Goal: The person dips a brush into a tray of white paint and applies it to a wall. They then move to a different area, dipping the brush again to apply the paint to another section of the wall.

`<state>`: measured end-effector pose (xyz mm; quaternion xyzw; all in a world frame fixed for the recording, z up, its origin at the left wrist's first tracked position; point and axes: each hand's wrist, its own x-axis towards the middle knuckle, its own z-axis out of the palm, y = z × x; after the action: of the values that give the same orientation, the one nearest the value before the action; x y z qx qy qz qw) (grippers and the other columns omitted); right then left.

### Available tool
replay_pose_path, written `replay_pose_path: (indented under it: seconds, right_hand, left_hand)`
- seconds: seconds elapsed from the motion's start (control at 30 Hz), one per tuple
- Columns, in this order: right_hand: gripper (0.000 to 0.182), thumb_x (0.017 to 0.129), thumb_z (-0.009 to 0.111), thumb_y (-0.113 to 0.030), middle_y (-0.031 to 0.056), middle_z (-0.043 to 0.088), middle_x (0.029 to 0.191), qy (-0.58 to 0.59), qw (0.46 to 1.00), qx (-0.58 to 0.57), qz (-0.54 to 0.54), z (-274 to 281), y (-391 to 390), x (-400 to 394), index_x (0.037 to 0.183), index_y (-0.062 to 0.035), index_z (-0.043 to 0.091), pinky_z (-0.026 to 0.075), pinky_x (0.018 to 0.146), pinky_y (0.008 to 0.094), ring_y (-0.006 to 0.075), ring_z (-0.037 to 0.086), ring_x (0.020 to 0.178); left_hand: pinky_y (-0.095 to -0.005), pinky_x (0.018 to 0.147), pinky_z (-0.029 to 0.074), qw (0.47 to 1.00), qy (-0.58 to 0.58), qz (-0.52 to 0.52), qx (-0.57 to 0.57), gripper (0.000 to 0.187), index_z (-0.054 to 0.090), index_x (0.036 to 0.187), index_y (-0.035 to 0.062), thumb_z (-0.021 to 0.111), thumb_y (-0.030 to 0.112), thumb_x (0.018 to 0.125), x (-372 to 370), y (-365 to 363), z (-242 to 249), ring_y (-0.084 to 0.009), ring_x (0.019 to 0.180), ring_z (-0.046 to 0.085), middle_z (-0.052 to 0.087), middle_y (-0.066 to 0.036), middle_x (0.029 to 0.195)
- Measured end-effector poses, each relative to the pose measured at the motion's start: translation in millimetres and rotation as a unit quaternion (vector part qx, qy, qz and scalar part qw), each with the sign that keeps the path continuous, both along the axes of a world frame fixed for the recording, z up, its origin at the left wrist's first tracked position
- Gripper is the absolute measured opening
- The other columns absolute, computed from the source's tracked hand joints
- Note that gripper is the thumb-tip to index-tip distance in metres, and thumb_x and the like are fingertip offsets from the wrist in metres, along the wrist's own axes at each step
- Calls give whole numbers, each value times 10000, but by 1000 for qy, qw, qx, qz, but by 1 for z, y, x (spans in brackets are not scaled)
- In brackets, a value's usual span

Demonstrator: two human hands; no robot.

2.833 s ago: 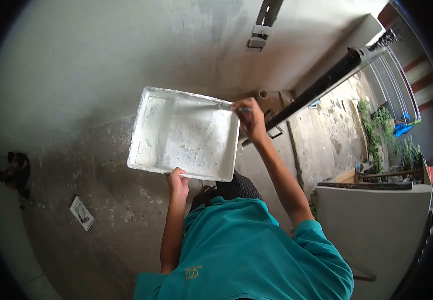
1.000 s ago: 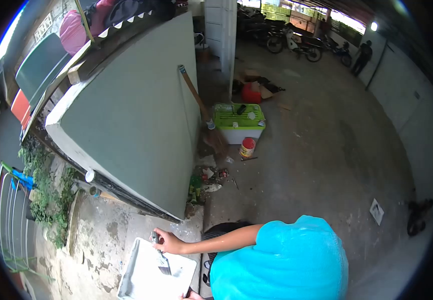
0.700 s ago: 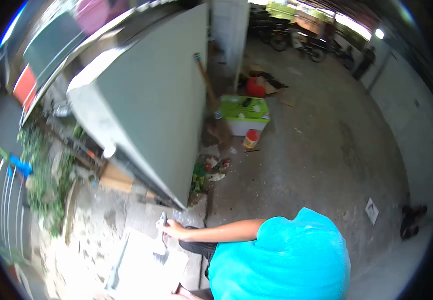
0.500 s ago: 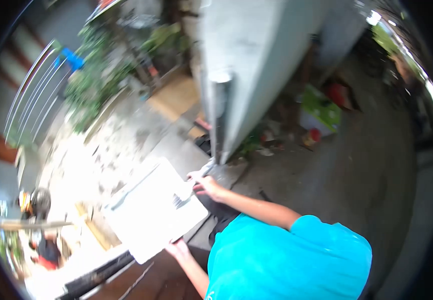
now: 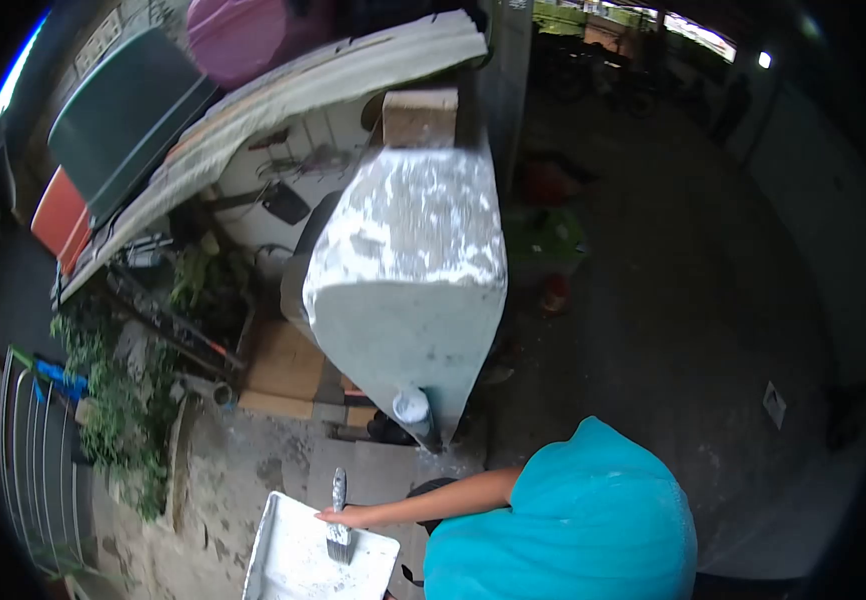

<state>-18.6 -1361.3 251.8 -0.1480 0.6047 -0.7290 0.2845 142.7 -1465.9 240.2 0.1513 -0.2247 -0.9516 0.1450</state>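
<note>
My right hand is closed around a paintbrush, its handle up and its bristles down over the tray. White paint coats much of the brush. Beneath it is a white paint tray, cut off by the bottom of the view. Only a sliver of my left hand shows at the tray's lower right edge; its fingers are mostly hidden. Ahead of me stands a pale grey wall end, its top face streaked with patchy white paint.
A white-topped pipe sticks up at the wall's foot. To the left are plants, a metal rack and a sheet roof bearing a dark green bin. A small red container lies on the dark floor right.
My view has swung up and left, bringing the wall's painted top into sight. The tray and both hands now sit lower in view. The brush handle now points up instead of sideways.
</note>
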Motion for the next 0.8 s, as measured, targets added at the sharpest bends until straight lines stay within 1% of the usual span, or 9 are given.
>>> replay_pose_path:
  seconds: [0.2,0.23,0.27,0.3,0.37,0.43,0.47,0.6,0.8]
  right_hand:
    - [560,843,450,-565,40,559,956,-24,995,-7,-96,25,-8,-69,1098,-70,511,403,783,270,138,505,907]
    - [560,843,450,-565,40,559,956,-5,994,-5,-110,-7,-46,-67,1098,-70,511,403,783,270,138,505,907]
    - [547,850,468,-535,45,546,987,-49,992,-20,-114,54,-22,-146,1108,-54,502,396,800,266,135,491,939]
    - [536,858,485,-505,50,533,1018,-73,989,-30,-126,48,-43,-190,1119,-38,493,389,817,262,132,477,970]
    - [525,860,488,-495,48,532,1011,-92,985,-38,-141,51,-42,-190,1116,-37,494,395,800,262,132,475,961]
    - [755,794,539,-558,156,509,1143,-102,982,-42,-156,56,-39,-190,1186,73,404,394,891,280,192,496,1055]
    - [755,794,539,-558,156,509,1143,-102,981,-42,-158,57,-38,-188,1186,73,404,394,891,280,192,496,1055]
    - [997,796,479,-616,250,363,1294,-76,971,6,-225,44,-54,-209,1319,152,116,347,959,297,262,379,1204]
    - [837,832,479,-557,205,416,1260,-97,957,33,-273,18,-80,-224,1306,97,262,333,963,296,234,402,1178]
  left_hand:
    - [-467,999,329,996,-14,-89,-14,678,354,1249,-52,484,72,595,-88,-13,51,-330,1171,402,424,-193,1244]
    - [-467,998,330,995,-3,-102,-11,676,356,1247,-53,483,72,595,-112,-50,11,-329,1170,403,425,-193,1242]
    - [-467,997,331,994,-31,-103,-28,673,358,1245,-53,483,72,595,-163,-44,62,-329,1168,405,427,-193,1241]
    - [-467,996,332,992,-45,-113,-30,671,359,1243,-54,483,71,595,-202,-59,68,-329,1167,406,428,-193,1239]
    - [-466,994,334,991,-48,-118,-32,667,363,1239,-54,483,70,595,-218,-72,71,-328,1164,409,431,-193,1235]
    - [-466,993,336,990,-52,-129,-33,663,367,1236,-55,483,70,595,-227,-84,71,-328,1161,412,433,-193,1232]
    - [-465,992,338,989,-52,-133,-35,660,369,1234,-55,482,69,595,-230,-90,72,-327,1159,413,435,-193,1230]
    - [-464,988,342,986,-46,-153,-40,652,377,1227,-57,482,68,596,-249,-121,64,-326,1153,419,440,-193,1223]
    - [-463,982,348,978,-26,-202,-37,639,388,1216,-59,481,65,596,-287,-173,12,-325,1144,428,448,-194,1213]
